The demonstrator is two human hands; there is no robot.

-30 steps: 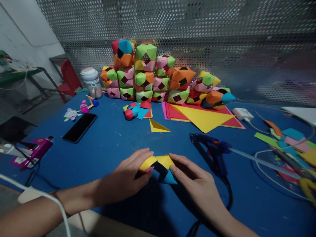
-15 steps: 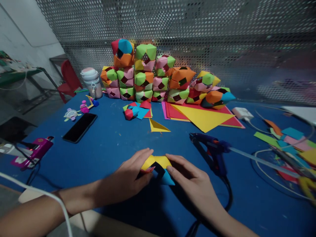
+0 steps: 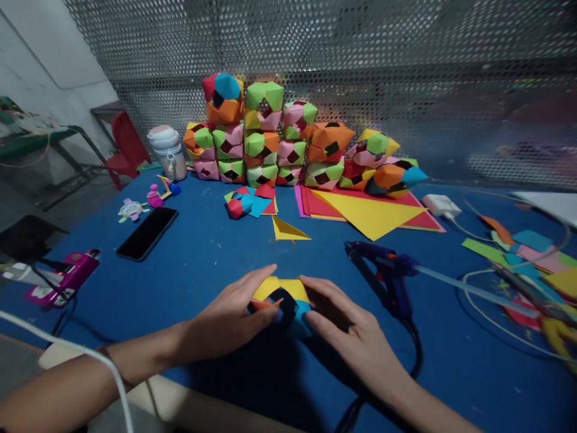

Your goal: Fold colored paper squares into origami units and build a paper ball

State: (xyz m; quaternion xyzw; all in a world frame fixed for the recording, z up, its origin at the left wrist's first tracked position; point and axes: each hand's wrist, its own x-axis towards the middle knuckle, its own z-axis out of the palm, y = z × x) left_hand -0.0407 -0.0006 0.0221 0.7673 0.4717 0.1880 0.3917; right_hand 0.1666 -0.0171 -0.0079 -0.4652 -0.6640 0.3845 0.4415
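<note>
Blue bench (image 3: 207,270) before me, top lightly specked. Far edge: I note stacked paper shapes (image 3: 261,144), lowest row resting on it. Nearer: coloured sheets (image 3: 372,218), a folded yellow triangle (image 3: 286,231). To my left, phone (image 3: 148,234) and lidded cup (image 3: 166,150); to my right, glue gun (image 3: 391,270), paper scraps (image 3: 536,258).

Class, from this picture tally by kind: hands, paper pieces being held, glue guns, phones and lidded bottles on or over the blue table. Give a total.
Hands: 2 (left hand, right hand)
Held paper piece: 1
Glue gun: 1
Phone: 1
Lidded bottle: 1
Total: 6
</note>
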